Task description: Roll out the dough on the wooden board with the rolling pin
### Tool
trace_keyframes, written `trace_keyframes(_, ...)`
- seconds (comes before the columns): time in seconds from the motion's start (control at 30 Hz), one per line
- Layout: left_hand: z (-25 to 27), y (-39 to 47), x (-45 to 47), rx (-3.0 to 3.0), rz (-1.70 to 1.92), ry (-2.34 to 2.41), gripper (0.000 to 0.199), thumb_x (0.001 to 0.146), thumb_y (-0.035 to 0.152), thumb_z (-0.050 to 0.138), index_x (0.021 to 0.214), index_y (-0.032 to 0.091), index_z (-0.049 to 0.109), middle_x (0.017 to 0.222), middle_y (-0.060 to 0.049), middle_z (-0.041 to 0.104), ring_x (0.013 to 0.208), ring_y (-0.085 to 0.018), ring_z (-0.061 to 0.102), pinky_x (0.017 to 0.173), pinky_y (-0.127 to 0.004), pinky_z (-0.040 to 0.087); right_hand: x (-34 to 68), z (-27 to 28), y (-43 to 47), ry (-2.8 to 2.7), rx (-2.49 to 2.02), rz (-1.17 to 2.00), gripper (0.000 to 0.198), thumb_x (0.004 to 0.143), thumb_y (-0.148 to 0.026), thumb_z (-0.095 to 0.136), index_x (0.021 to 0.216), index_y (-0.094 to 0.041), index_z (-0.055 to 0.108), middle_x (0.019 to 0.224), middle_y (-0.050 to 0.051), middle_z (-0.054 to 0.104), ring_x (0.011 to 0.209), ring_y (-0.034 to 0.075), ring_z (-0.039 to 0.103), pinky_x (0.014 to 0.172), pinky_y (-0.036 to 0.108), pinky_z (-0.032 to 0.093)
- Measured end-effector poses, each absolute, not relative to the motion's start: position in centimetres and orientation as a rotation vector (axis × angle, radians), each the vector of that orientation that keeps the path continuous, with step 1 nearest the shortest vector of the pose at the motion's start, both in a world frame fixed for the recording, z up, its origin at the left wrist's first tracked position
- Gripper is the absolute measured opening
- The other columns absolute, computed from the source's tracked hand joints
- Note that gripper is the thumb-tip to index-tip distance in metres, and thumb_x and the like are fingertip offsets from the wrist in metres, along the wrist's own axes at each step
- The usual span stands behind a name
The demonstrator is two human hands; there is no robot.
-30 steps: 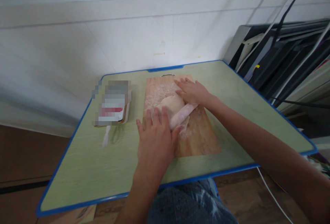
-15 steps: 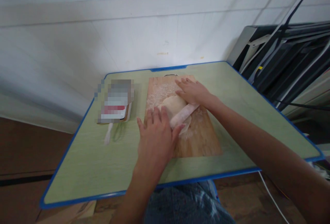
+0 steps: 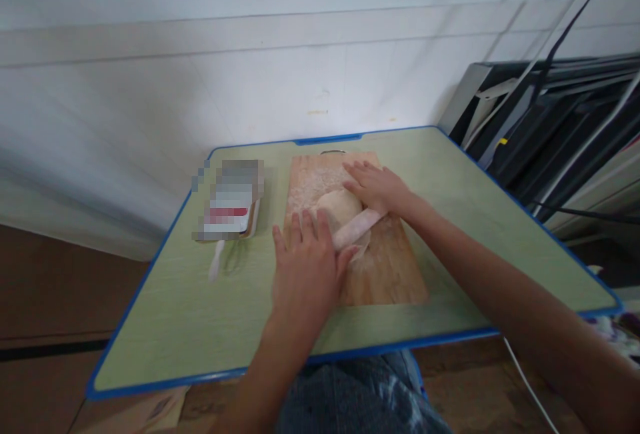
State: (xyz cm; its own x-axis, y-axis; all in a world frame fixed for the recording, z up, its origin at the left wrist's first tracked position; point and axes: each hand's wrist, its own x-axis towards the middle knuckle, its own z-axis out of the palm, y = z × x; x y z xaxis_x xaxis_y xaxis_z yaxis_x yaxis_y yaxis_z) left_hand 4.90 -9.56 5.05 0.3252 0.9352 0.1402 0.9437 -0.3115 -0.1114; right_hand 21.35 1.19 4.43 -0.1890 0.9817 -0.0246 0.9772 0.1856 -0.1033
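Note:
A floury rolling pin [image 3: 357, 229] lies slantwise across a flat, pale sheet of dough [image 3: 340, 206] on a wooden cutting board [image 3: 390, 274]. My left hand [image 3: 307, 261] rests palm down over the pin's near left end, its fingers stretched out and spread, the thumb reaching along the near side. At the far right end, my right hand [image 3: 377, 187] lies palm down on the pin with fingers extended. Neither hand wraps round the pin; the palms hide both of its ends. White flour dusts the board around the dough.
Left of the board stands a blurred-out container [image 3: 227, 204], with a white handle [image 3: 216, 261] sticking out toward me. The green table [image 3: 175, 327] has a blue rim and meets a white wall [image 3: 250, 87]. Dark folded panels [image 3: 565, 127] lean at the right.
The whole view has shifted slightly, so the scene sits a little lower. Both hands stay on the rolling pin, and little else visibly differs.

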Motion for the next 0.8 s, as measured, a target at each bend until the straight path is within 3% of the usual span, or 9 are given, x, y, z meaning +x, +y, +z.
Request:
trace_keyframes(0.2,4.7,-11.8,5.7,-2.406,-0.024,-1.697,0.073,0.083,0.05,0.055,0.137,0.004,0.04,0.141,-0.025,0.04,0.13,-0.04,0.038,0.104,-0.055,0.034,22.7,4.0,-1.7,-2.38,-1.962,0.089,0.054,0.096,-0.038,0.018,0.147,-0.02,0.024,0.151,0.008,0.03,0.138,0.027,0.024,0.106,0.056,0.024)
trace_keyframes(0.47,5.1,-9.1,4.8,-2.409,-0.087,-1.727,0.061,0.093,0.046,0.038,0.138,0.004,0.036,0.138,-0.022,0.046,0.129,-0.034,0.042,0.102,-0.052,0.037,21.1,4.5,1.3,-2.428,-1.959,0.122,0.057,0.095,-0.04,0.025,0.146,-0.014,0.026,0.151,0.014,0.03,0.137,0.029,0.027,0.105,0.055,0.027)
trace_keyframes(0.67,4.5,-11.9,5.9,-2.392,-0.039,-1.701,0.072,0.084,0.051,0.054,0.136,0.003,0.041,0.14,-0.026,0.041,0.13,-0.04,0.039,0.102,-0.055,0.036,22.4,4.1,-2.0,-2.397,-1.952,0.055,0.054,0.096,-0.036,0.018,0.147,-0.02,0.024,0.151,0.009,0.029,0.138,0.027,0.024,0.106,0.057,0.023)
trace_keyframes(0.8,4.8,-10.5,5.9,-2.392,-0.083,-1.756,0.066,0.088,0.048,0.048,0.136,0.003,0.04,0.139,-0.023,0.045,0.13,-0.038,0.039,0.102,-0.054,0.037,22.2,4.3,-1.5,-2.381,-1.975,0.084,0.055,0.095,-0.038,0.021,0.147,-0.019,0.025,0.151,0.01,0.029,0.138,0.028,0.026,0.105,0.056,0.027)
